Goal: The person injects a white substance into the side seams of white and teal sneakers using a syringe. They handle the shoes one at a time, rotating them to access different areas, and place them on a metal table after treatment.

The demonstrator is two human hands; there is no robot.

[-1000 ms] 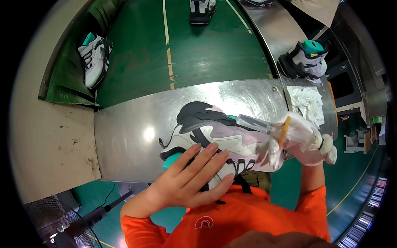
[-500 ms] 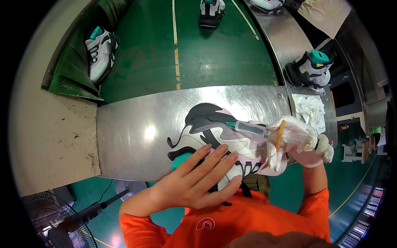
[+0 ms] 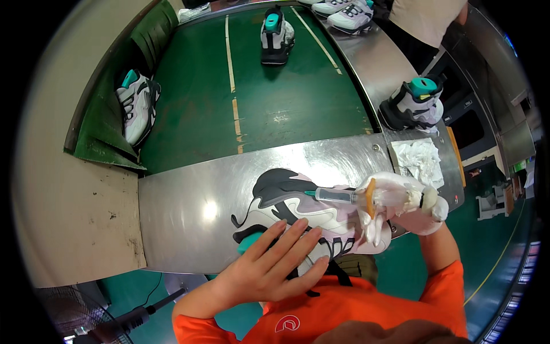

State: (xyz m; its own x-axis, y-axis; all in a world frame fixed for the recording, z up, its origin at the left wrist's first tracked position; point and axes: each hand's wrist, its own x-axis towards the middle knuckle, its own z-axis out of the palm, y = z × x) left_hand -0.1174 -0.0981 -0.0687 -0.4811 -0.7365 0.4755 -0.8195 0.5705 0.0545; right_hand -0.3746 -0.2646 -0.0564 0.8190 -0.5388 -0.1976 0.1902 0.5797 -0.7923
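A white, black and pale pink sneaker (image 3: 298, 209) lies on its side on the steel work plate (image 3: 189, 206). My bare left hand (image 3: 269, 266) rests flat on its near edge, fingers spread, by a teal heel part. My right hand (image 3: 401, 200), in a white glove, grips a syringe (image 3: 338, 196) with an orange flange. The syringe's teal tip points left and touches the shoe's upper.
A crumpled white cloth (image 3: 421, 160) lies on the plate's right end. Several more sneakers sit on the green conveyor belt (image 3: 258, 109): one at far left (image 3: 137, 106), one at top (image 3: 276, 35), one at right (image 3: 412, 106). Another person stands at the top right (image 3: 427, 17).
The view has shifted slightly. My left hand has stayed flat on the shoe, and the syringe tip has stayed on the upper.
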